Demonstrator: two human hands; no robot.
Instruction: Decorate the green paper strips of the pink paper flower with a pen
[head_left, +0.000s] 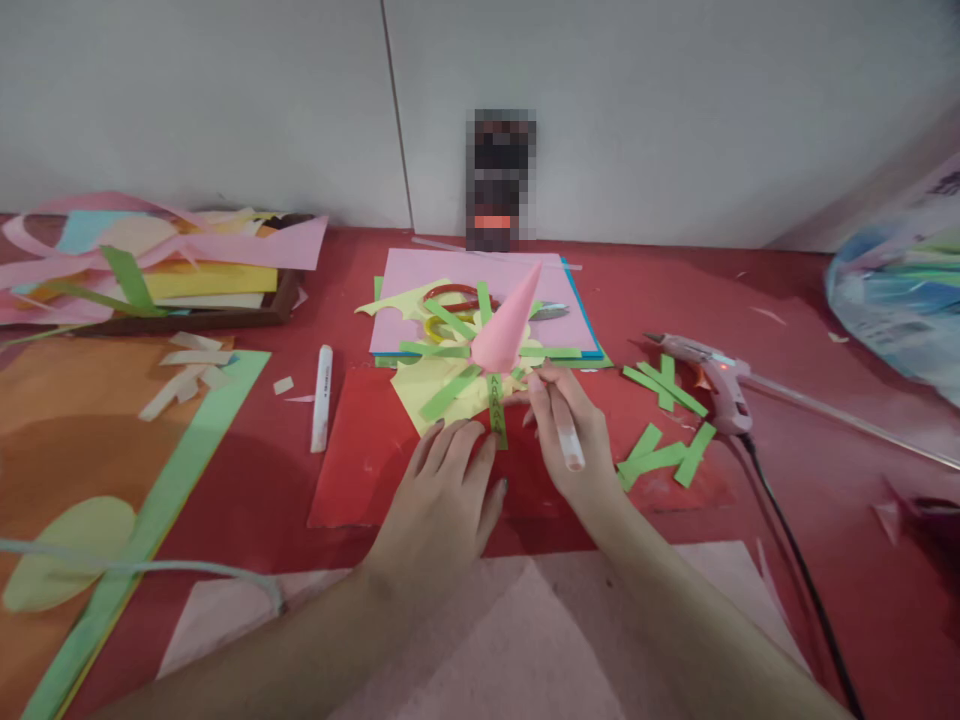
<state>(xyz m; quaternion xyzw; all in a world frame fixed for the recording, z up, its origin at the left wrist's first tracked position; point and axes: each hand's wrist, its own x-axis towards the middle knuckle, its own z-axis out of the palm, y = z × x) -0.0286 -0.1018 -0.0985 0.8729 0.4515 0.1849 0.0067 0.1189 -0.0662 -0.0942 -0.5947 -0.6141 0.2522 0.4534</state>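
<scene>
A pink paper cone (508, 325) stands tilted on a pale yellow paper shape (442, 395), with green paper strips radiating from its base. The strip nearest me (501, 436) carries a row of dark marks like the letter A. My right hand (574, 425) is closed around a white marker (571, 448), its tip end hidden by the fingers near that strip. Flat and with fingers extended, my left hand (442, 490) rests on the red sheet (352, 470), its fingertips beside the marked strip.
Scissors (450, 292) lie on pink paper (405, 270) behind the cone. At right are loose green strips (652, 455) and a hot glue gun (716, 375) with its cord. A second white marker (322, 400) lies left. Coloured scraps fill a brown tray (281, 300).
</scene>
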